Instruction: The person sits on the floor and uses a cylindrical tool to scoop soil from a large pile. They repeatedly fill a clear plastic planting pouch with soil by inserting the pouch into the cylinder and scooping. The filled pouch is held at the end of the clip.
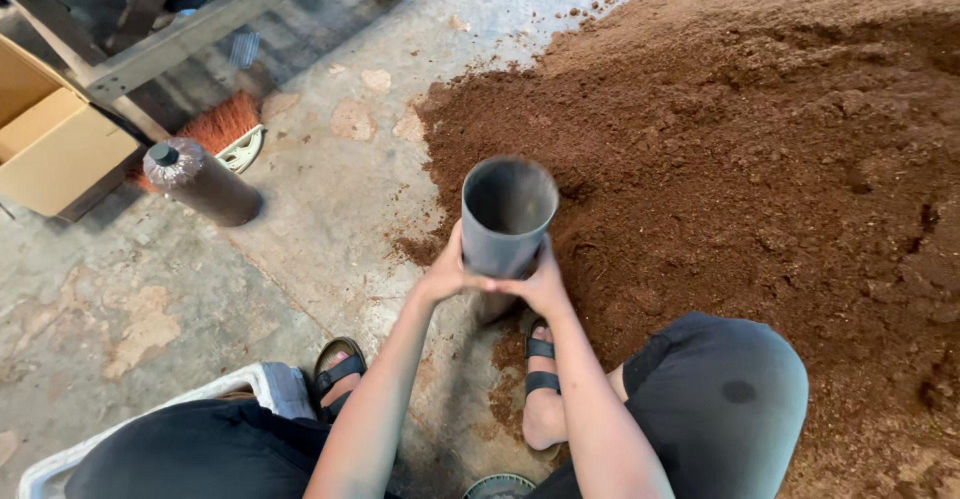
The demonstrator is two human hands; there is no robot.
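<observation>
A seated person's left hand [447,271] and right hand [540,284] clasp a dark grey cylindrical plastic tube [505,217] from either side, each grip closed on its lower wall, forearms reaching up from six o'clock. The tube stands near upright at centre, open mouth empty, with a reddish-brown soil heap [760,159] at three o'clock and a soil-filled dark tube [198,181] lying at nine o'clock on the concrete floor [330,189].

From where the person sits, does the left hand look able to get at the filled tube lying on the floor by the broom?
Probably yes. The left hand now grips the grey tube, but bare concrete floor lies between it and the filled tube; nothing blocks the way. It would likely need a stretch or a lean.
</observation>
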